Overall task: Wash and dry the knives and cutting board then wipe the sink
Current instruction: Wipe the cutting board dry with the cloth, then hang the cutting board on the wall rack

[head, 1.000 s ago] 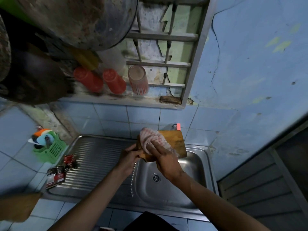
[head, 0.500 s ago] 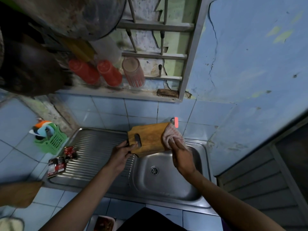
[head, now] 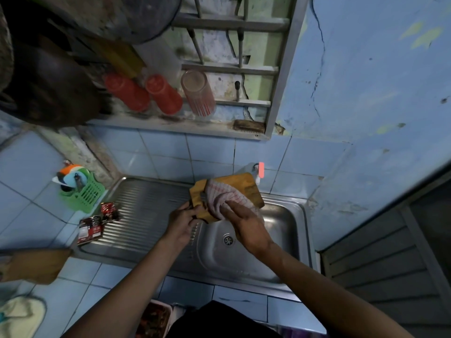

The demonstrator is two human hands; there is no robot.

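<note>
A small wooden cutting board (head: 246, 185) is held above the steel sink basin (head: 280, 230). My left hand (head: 181, 222) grips the board's handle end at its lower left. My right hand (head: 246, 223) presses a pink-and-white checked cloth (head: 223, 195) onto the board's face, fingers curled over the cloth. The cloth covers most of the board's middle. No knife is plainly visible.
The ribbed drainboard (head: 146, 211) lies left of the basin, with red sachets (head: 94, 226) at its left edge. A green basket (head: 83, 193) stands on the tiled counter. Red cups (head: 146, 95) and a tumbler (head: 197, 93) sit on the window ledge. The tap (head: 258, 170) is behind the board.
My right hand has swept the cloth from the board's right end back across its face toward the left. The board has tilted slightly; my left hand keeps its hold.
</note>
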